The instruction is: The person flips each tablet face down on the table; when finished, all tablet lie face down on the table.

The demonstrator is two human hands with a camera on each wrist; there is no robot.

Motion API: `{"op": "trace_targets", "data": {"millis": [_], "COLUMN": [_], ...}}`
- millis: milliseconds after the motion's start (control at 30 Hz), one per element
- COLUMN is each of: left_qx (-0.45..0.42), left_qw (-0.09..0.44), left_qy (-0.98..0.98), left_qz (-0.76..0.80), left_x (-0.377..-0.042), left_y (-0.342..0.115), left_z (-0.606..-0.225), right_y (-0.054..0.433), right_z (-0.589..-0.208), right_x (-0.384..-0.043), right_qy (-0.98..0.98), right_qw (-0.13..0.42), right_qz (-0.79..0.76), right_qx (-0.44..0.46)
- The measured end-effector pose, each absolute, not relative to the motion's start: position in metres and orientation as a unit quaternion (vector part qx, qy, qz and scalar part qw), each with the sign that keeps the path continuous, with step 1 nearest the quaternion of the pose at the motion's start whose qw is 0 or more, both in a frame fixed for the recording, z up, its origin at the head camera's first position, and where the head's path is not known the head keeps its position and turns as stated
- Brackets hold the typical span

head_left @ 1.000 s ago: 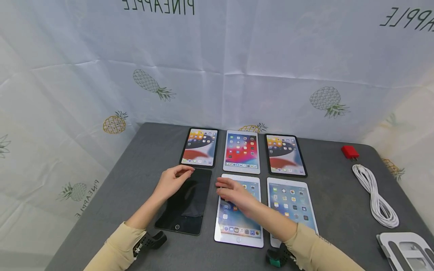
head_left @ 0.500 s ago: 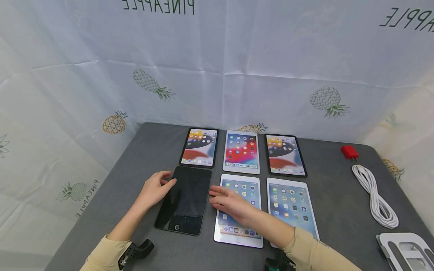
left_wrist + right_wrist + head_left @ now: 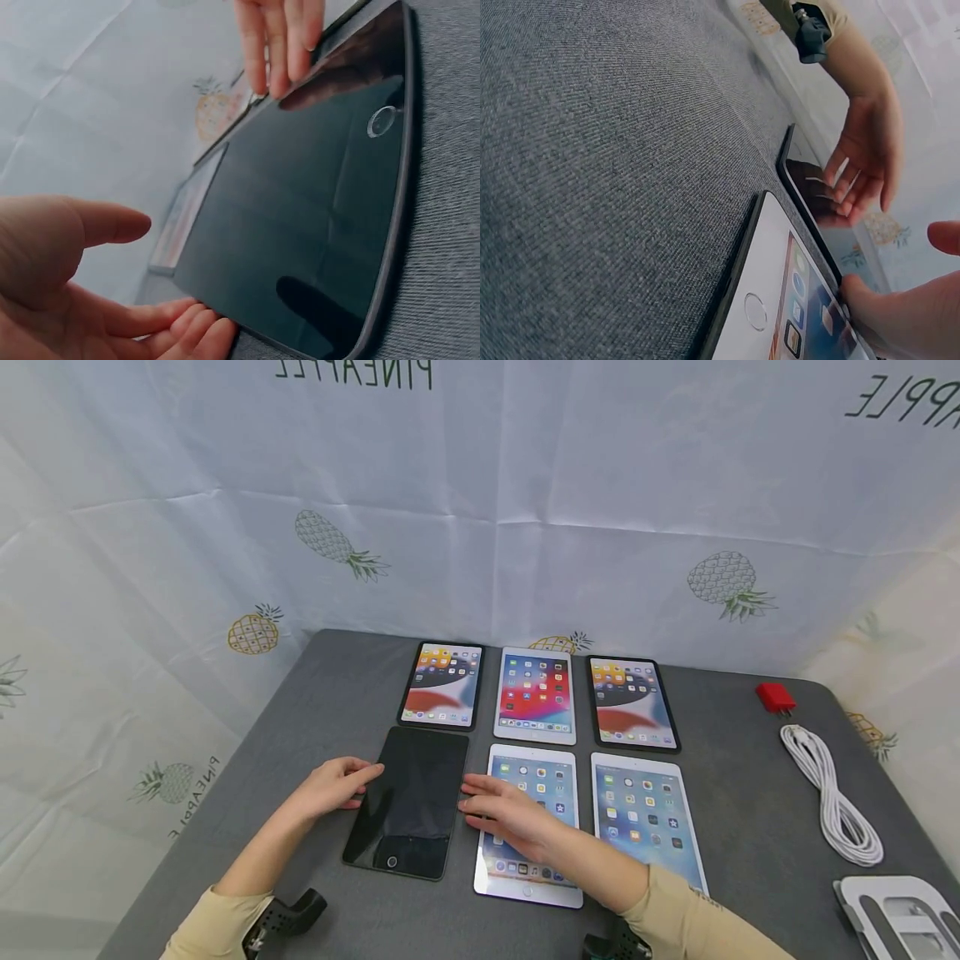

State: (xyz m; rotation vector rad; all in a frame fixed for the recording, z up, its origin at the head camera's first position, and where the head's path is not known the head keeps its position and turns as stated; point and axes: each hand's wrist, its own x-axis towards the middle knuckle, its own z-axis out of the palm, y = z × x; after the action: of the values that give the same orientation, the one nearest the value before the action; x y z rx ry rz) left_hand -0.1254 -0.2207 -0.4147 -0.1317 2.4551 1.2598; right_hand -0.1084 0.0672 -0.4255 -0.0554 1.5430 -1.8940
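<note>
A black tablet with a dark screen and a round home button lies flat at the front left. My left hand is at its left edge; in the left wrist view the fingertips touch that edge while the thumb stays raised above the glass. On the other side, my right hand has its fingers extended by the tablet's right edge, above a white tablet with a lit screen. Contact between the right fingertips and the black tablet cannot be told. Neither hand grips anything.
Behind lie a black-framed tablet, a white one and another black-framed one. A second white tablet is front right. Further right are a red charger plug, a coiled white cable and a white stand.
My left hand has moved from the black tablet's top down and left to its left side. My right hand has shifted slightly left and down towards its right edge.
</note>
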Motion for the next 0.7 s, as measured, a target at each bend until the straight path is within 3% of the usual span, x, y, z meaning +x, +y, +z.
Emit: {"op": "trace_targets", "data": {"millis": [200, 700], "left_qx": [-0.061, -0.043], "left_qw": [0.214, 0.187], "left_qy": [0.861, 0.844], "left_qz": [0.457, 0.501], "left_x": [-0.130, -0.129], "left_y": [-0.223, -0.221], "left_z": [-0.412, -0.424], "right_y": [0.066, 0.063], "right_z": [-0.426, -0.428], "right_x": [-0.109, -0.107], "right_qy": [0.588, 0.589], "right_qw": [0.340, 0.348], "right_qz": [-0.733, -0.729], "right_qx": [-0.017, -0.015]}}
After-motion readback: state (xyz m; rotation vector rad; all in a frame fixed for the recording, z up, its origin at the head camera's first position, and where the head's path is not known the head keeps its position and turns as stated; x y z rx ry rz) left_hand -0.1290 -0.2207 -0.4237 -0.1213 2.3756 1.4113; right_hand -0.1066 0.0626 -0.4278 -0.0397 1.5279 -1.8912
